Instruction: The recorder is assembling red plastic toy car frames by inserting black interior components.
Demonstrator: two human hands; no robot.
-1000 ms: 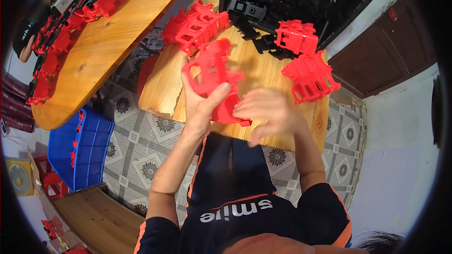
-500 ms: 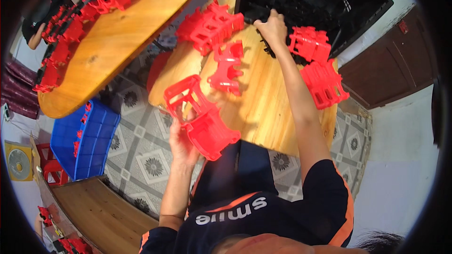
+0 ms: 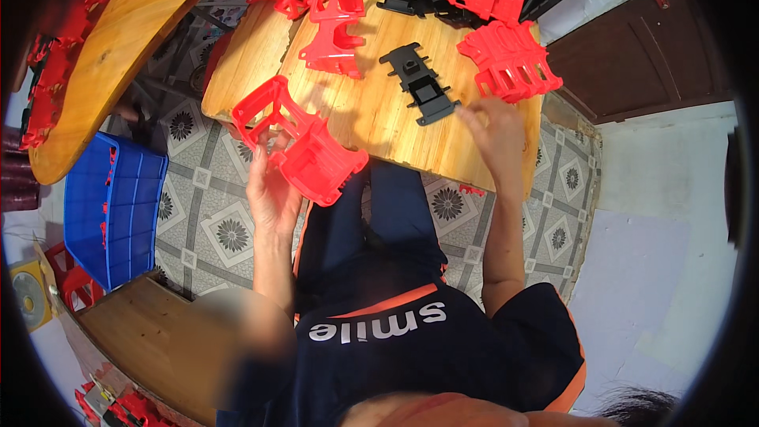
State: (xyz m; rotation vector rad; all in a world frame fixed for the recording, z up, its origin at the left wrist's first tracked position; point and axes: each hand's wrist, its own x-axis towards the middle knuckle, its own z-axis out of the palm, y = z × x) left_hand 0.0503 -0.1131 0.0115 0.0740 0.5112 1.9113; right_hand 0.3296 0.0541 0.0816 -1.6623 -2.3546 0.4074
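my left hand (image 3: 275, 198) gripping a red plastic frame (image 3: 320, 164) at the near left edge of the wooden table (image 3: 379, 122), my right hand (image 3: 500, 136) pinching the near end of a black plate (image 3: 414, 71) above the tabletop

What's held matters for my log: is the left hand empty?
No, the left hand holds a red frame.
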